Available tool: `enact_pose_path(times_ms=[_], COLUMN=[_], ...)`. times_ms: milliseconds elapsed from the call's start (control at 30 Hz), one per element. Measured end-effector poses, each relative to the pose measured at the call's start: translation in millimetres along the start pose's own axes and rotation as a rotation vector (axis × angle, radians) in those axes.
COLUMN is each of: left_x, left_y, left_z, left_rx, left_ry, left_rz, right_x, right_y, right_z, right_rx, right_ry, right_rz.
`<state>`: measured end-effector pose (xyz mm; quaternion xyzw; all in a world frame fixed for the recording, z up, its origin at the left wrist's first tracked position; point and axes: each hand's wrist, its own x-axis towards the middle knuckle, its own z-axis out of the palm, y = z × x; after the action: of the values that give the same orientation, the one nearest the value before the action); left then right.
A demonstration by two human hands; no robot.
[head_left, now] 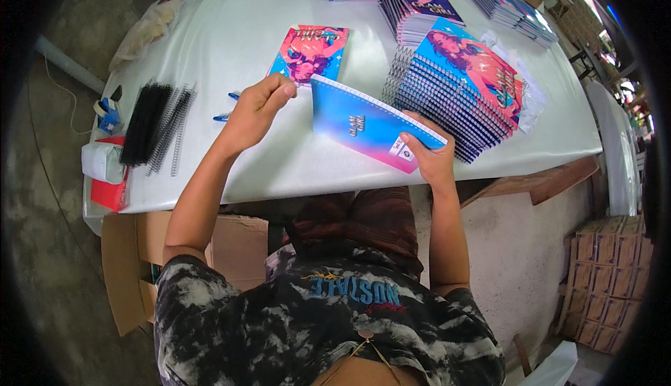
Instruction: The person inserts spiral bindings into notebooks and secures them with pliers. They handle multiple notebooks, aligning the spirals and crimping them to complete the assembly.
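My right hand [433,159] grips a blue and pink notebook [335,120] by its right end, thumb on the cover by a small white label. Along the notebook's upper edge runs a row of punched holes. Close to its upper left corner, my left hand [258,113] is closed in a pinch; what is between the fingertips is too small to make out. Just beyond lies another notebook [311,54] with an illustrated pink and blue cover. To the right, a tall pile of spiral-bound notebooks [475,71] leans in a fanned stack.
Black spiral coils [147,124] lie in a bundle at the left of the white table [244,176], with blue pens [222,117] nearby. More notebook stacks [419,8] stand at the back. An open cardboard box [237,246] sits below the table's front edge.
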<state>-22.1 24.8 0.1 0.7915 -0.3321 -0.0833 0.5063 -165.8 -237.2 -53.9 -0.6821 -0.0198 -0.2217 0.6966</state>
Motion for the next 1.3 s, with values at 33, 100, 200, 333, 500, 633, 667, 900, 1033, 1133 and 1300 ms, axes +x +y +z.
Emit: enact_pose_path(times_ms=[33, 100, 200, 333, 500, 633, 667, 900, 1033, 1133, 1300], left_x=[4, 6, 10, 15, 16, 21, 23, 44, 53, 47, 37], left_y=[-2, -3, -2, -3, -12, -10, -7, 16, -1, 4, 52], left_z=[0, 2, 3, 4, 7, 10, 8, -18, -18, -15, -16], left_rx=[0.024, 0.035, 0.037, 0.033, -0.068, -0.145, -0.202, -0.402, -0.102, 0.301, 0.689], left_ry=[-0.030, -0.021, -0.060, -0.099, -0.060, -0.052, -0.093, -0.311, -0.291, -0.147, -0.266], left_rz=[-0.008, -0.039, -0.075, -0.142, -0.131, -0.203, -0.283, -0.550, 0.108, 0.439, 0.293], right_x=[0, 0, 0, 0, -1, -2, -2, 3, 2, -5, -15], right_y=[0, 1, 2, 2, -1, 1, 1, -2, -4, 0, 4], right_z=[-1, 0, -2, -1, 0, -1, -2, -3, -6, -6, -2], right_rx=[-0.008, -0.012, 0.007, 0.009, -0.063, -0.082, -0.090, -0.151, -0.107, -0.040, -0.115], right_ry=[0.004, 0.010, 0.005, 0.003, -0.010, -0.022, -0.039, -0.131, -0.102, -0.013, -0.069], right_rz=[0.000, -0.023, 0.017, -0.033, -0.031, -0.081, -0.091, -0.189, -0.136, -0.002, -0.011])
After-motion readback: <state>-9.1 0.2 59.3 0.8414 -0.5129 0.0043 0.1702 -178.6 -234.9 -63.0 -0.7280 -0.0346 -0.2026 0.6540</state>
